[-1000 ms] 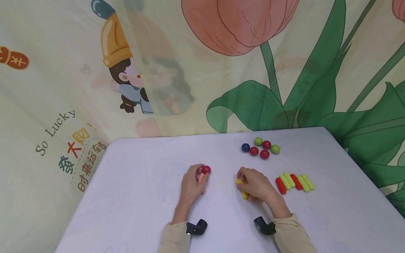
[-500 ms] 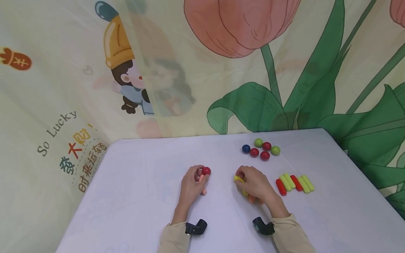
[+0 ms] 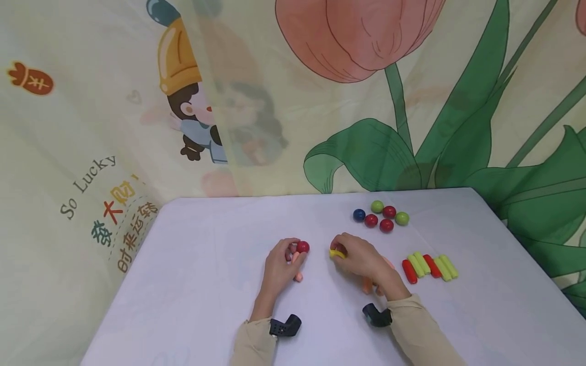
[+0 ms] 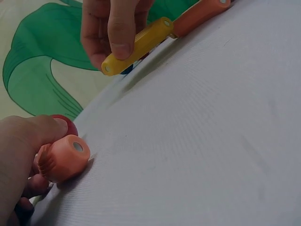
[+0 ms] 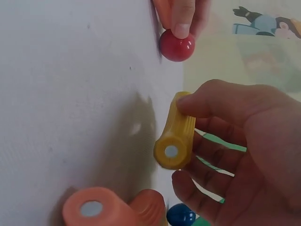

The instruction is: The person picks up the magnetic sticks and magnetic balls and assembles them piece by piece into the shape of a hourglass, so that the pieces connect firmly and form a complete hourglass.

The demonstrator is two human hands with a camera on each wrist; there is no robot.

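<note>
My left hand holds a red ball between thumb and fingers. A pink-orange stick with a metal disc in its end lies against that hand, below the ball. My right hand pinches a yellow stick, raised above the cloth, with a metal disc in its facing end. In the head view only a short part of the yellow stick shows past the fingers. Under the right wrist, orange sticks lie on the table, partly hidden by the forearm.
Beyond the right hand sits a group of balls: a blue ball, green balls and red balls. To the right lie several red sticks and light green sticks. A white cloth covers the table; a printed curtain hangs behind.
The right hand has moved left, toward the left hand, lifting the yellow stick away from the orange sticks. The left hand keeps its hold on the red ball. The head view has shifted slightly.
</note>
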